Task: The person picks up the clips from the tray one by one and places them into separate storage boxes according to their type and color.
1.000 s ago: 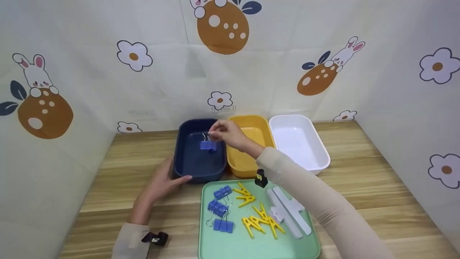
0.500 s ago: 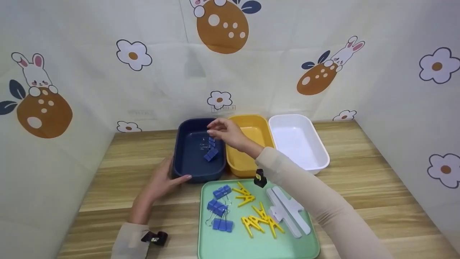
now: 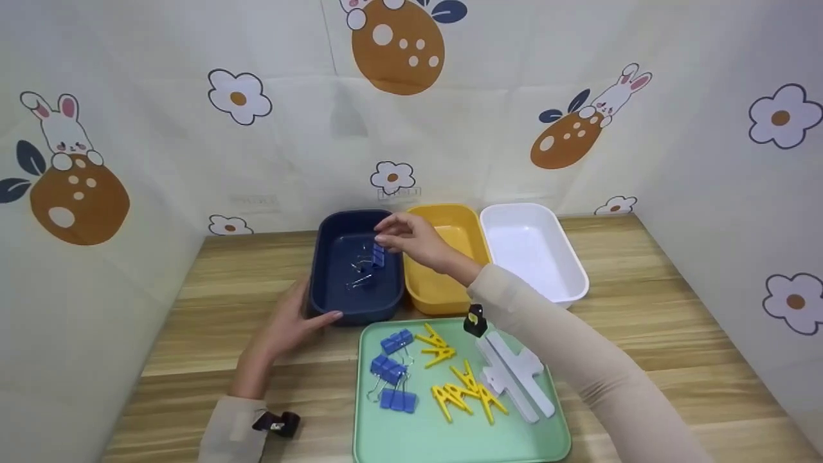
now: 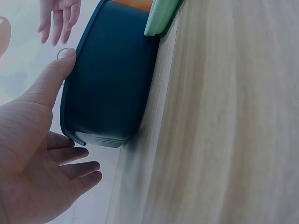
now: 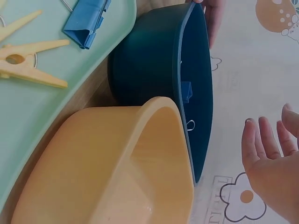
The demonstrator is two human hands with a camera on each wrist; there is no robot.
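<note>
My left hand (image 3: 290, 329) rests at the near left corner of the navy bin (image 3: 325, 307), thumb on the rim, fingers extended along the outside in the left wrist view. Over the same bin's right edge hovers my right hand (image 3: 418, 241), fingers loosely bent, nothing between them. Inside lie blue binder clips (image 3: 379, 256) with wire handles, partly hidden below that hand. Several more blue binder clips (image 3: 398, 400) lie on the left of a green tray (image 3: 411, 444) in front.
A yellow bin (image 3: 438, 297) and a white bin (image 3: 537, 257) stand to the right of the navy one. On the tray are several yellow clothespins (image 3: 490, 404) and white long-jawed clips (image 3: 514, 379). Patterned sheets surround the wooden table (image 3: 231, 283).
My right hand has let go of a blue binder clip, which dropped into the navy bin and settled there. That hand has since shifted slightly right; the left stays put.
</note>
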